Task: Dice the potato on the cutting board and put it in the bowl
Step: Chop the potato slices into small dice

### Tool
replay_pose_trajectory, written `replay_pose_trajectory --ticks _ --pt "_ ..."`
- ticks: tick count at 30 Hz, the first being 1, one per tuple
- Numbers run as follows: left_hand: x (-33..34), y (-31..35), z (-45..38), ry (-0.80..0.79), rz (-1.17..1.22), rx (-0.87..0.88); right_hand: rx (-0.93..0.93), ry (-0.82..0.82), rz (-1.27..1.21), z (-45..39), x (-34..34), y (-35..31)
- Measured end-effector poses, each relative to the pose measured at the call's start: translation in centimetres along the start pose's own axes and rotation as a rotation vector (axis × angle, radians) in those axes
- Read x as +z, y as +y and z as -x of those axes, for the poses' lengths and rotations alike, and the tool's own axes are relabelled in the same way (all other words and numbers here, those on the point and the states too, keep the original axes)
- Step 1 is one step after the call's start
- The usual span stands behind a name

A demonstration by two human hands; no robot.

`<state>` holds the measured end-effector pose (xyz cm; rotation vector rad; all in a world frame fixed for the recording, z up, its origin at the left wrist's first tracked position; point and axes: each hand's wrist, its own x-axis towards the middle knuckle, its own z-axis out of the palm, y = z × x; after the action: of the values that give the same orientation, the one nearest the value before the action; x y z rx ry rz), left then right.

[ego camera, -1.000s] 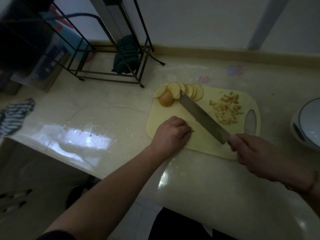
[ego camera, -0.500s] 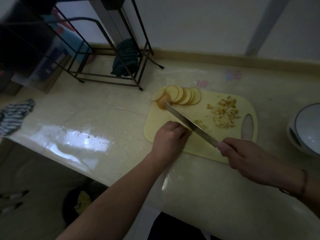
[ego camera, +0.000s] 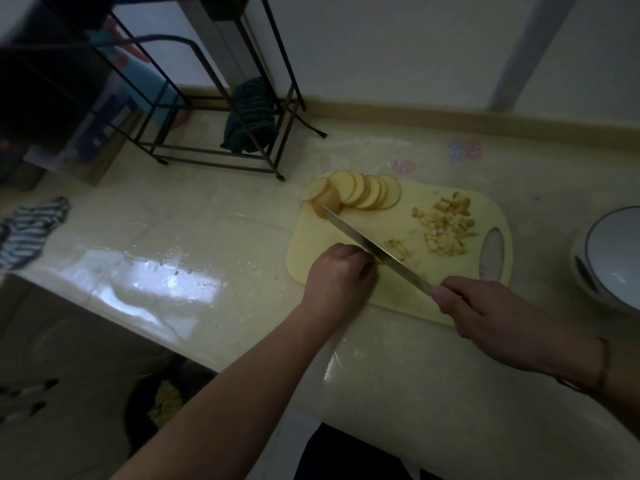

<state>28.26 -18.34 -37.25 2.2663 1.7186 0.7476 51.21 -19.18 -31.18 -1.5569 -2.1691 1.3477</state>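
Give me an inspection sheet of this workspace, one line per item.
Surface: pale glossy countertop, with glare and wet-looking spots on its left part.
Job's things: yellow cutting board holds fanned potato slices, a diced pile and a few pieces beside the knife; bowl stands right of the board, with no potato seen in it.
Clutter: striped cloth at the left edge; dark cloth inside the wire rack.
Grippers: left hand is curled on the board against the blade; right hand grips the knife handle.
Cables: nothing seen.
Surroundings: white wall behind; dim lighting.
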Motion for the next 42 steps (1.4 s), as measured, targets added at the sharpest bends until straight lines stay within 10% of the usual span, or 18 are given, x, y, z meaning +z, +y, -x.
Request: replay_pose_trajectory --ticks 42 --pt "3.1 1.4 -4.2 0.069 0.230 -0.062 0.071 -0.008 -0.131 1.3 -4.1 4.3"
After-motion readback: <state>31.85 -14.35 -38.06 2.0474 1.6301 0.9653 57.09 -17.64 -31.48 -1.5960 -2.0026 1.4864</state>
